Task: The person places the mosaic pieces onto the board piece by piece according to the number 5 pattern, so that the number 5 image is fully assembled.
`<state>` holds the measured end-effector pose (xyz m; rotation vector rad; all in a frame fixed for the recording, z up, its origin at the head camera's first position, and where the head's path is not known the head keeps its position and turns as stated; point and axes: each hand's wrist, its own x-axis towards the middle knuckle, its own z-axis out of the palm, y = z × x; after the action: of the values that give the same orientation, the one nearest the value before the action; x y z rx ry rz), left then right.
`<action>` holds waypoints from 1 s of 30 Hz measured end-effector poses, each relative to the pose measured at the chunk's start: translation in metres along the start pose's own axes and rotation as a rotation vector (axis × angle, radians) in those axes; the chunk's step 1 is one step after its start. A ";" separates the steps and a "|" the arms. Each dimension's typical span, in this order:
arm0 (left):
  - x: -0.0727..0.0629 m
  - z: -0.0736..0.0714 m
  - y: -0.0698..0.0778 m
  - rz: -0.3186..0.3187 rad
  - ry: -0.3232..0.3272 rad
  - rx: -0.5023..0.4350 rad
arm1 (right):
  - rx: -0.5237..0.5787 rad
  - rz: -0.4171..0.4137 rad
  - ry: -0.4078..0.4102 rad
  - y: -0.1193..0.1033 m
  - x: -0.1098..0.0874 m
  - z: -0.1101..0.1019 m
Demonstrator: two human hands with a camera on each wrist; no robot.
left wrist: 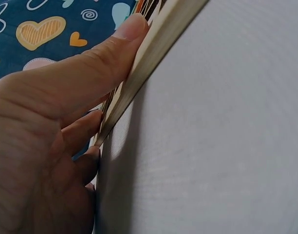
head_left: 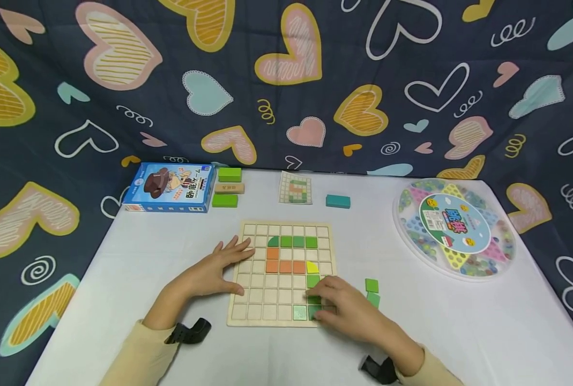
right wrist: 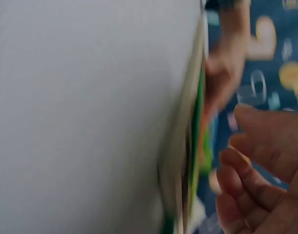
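A wooden grid board (head_left: 262,297) lies on the white table. Along its upper row sit several green tiles (head_left: 298,242), and orange tiles (head_left: 285,266) form an L below them, with a yellow tile (head_left: 312,267) at the end. Down the right side run more green tiles (head_left: 313,281), some partly hidden by fingers. My left hand (head_left: 214,271) rests on the board's left edge, fingers spread and thumb near the lower left. Over the lower right columns hovers my right hand (head_left: 351,311), fingers loosely bent. In the right wrist view nothing shows between its fingertips (right wrist: 244,109).
Two loose green tiles (head_left: 371,285) lie right of the board. Behind it stand a small pattern card (head_left: 295,187) and a teal block (head_left: 337,201). A blue game box (head_left: 170,187) and small blocks (head_left: 229,188) are back left; a round marble-game case (head_left: 455,228) is right.
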<state>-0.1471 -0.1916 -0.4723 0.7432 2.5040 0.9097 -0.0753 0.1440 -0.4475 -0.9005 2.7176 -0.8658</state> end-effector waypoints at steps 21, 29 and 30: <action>-0.002 0.002 -0.002 -0.011 0.001 0.003 | -0.050 0.204 0.186 0.081 -0.049 -0.038; -0.001 0.000 0.001 -0.010 -0.002 0.013 | 0.092 0.031 0.182 0.030 -0.020 -0.025; 0.000 -0.001 0.001 -0.012 -0.001 0.014 | 0.114 -0.001 0.154 0.024 -0.016 -0.021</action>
<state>-0.1471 -0.1914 -0.4709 0.7323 2.5136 0.8884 -0.0809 0.1787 -0.4445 -0.8446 2.7602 -1.1218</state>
